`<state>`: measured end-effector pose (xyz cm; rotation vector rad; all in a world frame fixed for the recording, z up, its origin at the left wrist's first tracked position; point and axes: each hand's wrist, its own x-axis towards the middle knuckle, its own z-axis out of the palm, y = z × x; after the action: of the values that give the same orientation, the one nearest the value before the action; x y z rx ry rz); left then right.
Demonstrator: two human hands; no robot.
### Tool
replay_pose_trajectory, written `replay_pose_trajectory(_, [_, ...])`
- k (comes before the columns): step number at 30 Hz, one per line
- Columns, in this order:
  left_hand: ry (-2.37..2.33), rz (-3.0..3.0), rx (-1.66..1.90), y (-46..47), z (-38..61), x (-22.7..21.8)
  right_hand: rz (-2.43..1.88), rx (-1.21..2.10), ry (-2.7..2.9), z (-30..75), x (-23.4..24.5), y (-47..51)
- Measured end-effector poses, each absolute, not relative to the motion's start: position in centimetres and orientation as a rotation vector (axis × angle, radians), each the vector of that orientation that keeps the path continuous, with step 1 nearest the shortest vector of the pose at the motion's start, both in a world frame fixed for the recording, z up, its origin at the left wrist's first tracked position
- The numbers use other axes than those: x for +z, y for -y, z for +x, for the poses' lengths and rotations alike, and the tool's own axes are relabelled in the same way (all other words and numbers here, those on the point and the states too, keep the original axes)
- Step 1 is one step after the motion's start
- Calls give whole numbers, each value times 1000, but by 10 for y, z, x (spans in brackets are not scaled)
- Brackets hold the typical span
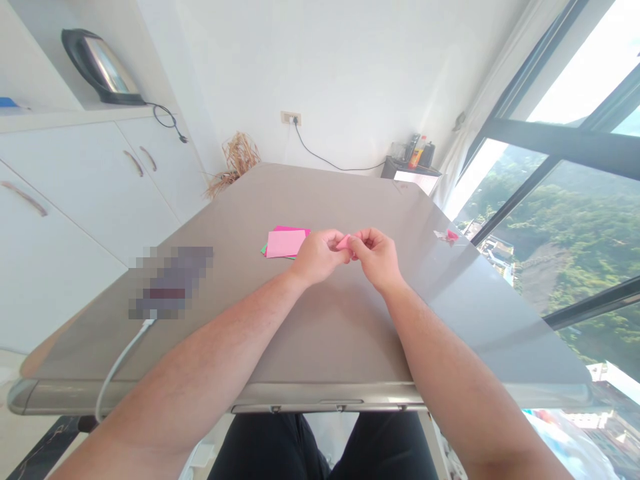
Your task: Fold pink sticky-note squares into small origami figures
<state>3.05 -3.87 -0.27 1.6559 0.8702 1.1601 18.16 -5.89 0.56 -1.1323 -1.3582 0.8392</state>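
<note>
Between my two hands, a little above the table (320,333), is a small folded piece of pink paper (344,243). My left hand (323,255) pinches its left side, thumb and fingers closed. On its right side, the fingertips of my right hand (375,257) are closed on the same paper. Part of the paper is hidden behind the fingers. Just left of my left hand lies a stack of coloured paper sheets (286,244), light pink on top, with hot pink and green edges showing beneath.
A blurred-out object (173,283) with a white cable (123,357) lies on the table's left side. Near the right edge sits a small clear and pink-red item (451,236). Behind the table stands a small cabinet (413,172) with bottles on it. Windows line the right.
</note>
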Motion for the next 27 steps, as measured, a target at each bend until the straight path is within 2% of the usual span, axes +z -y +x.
replay_pose_trajectory(5, [-930, 1642, 1124, 38, 29, 0, -1132, 853, 1386, 185, 5, 57])
replay_pose_trajectory(18, [-919, 1562, 1291, 31, 27, -3, -1119, 962, 1307, 188, 5, 56])
replay_pose_trajectory(27, [-923, 1499, 1342, 29, 25, -2, -1224, 892, 1438, 192, 0, 56])
